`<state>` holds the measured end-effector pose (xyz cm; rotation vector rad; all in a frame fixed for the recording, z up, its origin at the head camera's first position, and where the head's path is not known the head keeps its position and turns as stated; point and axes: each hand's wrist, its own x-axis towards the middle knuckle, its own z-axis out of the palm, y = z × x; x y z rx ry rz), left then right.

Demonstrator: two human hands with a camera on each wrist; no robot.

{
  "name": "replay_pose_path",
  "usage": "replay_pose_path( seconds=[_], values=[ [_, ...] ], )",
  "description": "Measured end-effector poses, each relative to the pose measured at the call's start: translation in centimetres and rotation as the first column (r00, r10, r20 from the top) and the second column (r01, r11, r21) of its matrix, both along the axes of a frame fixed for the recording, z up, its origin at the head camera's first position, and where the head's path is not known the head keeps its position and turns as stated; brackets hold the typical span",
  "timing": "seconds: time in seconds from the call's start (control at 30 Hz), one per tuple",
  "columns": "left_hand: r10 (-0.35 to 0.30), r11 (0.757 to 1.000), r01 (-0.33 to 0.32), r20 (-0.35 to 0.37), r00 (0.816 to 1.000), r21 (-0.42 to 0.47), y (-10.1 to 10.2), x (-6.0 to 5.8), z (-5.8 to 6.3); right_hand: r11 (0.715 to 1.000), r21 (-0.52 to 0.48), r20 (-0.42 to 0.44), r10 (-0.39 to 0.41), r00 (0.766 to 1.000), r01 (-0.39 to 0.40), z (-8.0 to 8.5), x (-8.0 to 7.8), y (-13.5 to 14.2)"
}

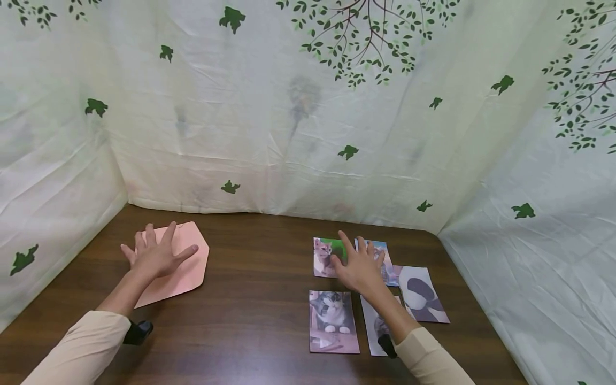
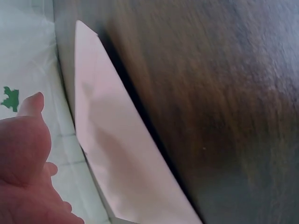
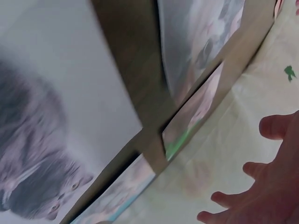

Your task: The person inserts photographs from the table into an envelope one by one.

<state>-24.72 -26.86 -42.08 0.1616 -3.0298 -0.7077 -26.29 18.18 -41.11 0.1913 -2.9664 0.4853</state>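
Observation:
My left hand (image 1: 156,256) is spread over a pink envelope-like sheet (image 1: 190,270) with cut corners, at the left of the table. In the left wrist view, a gap shows between the thumb (image 2: 32,105) and the pink sheet (image 2: 121,149). On the right, my right hand (image 1: 361,270) hovers with fingers apart over several cat photo cards. Near its fingers are a kitten card with green (image 1: 321,259) and a blue-edged one (image 1: 389,267). Closer to me lie a grey-and-white cat card (image 1: 333,323) and another card (image 1: 374,331), partly hidden under the forearm.
One more card (image 1: 423,294), with a dark grey and white picture, lies at the right. The brown wooden table (image 1: 255,299) is walled in by pale cloth (image 1: 269,133) with leaf prints. Dark wrist devices (image 1: 138,331) sit at both sleeves.

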Motion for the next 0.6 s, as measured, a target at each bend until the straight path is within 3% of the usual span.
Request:
replay_pose_path(
  seconds=[0.33,0.6],
  values=[
    [0.028,0.998,-0.031,0.058,0.998,0.057,-1.5,-0.4,-1.4,0.998,-0.017,-0.023,0.056,0.998,-0.057,-0.6,-0.2,-3.5],
    [0.025,0.996,-0.031,0.075,0.997,0.081,-1.8,0.0,-1.8,0.993,-0.048,-0.019,0.108,0.994,-0.109,-0.8,-0.1,-5.9]
  ],
)
